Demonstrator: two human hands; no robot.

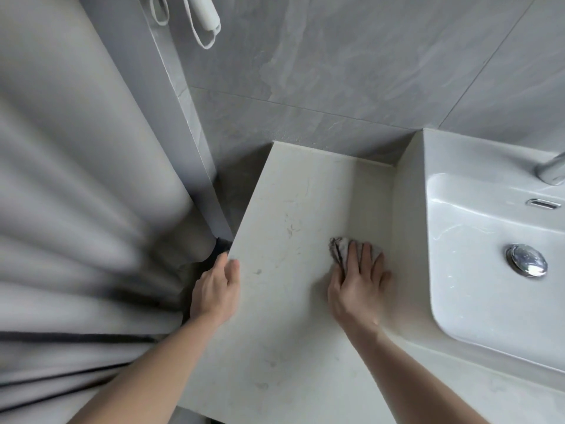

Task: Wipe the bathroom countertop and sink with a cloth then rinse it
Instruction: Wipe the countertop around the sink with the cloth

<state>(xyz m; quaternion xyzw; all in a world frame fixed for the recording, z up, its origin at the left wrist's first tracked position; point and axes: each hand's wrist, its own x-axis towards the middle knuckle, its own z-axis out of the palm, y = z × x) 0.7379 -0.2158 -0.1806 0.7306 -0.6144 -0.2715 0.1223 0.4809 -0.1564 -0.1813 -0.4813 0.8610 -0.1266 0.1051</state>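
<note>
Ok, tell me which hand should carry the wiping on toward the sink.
Right. The right hand already presses the cloth flat on the countertop beside the sink; the left hand grips the counter's far edge.

Grey cloth [344, 250] bunched flat on pale countertop [293, 209], just left of white sink [477, 240], basin wet.

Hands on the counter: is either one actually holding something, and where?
The right hand presses a crumpled cloth flat against the countertop, fingers spread over its near part. The left hand grips the countertop's left edge.
</note>
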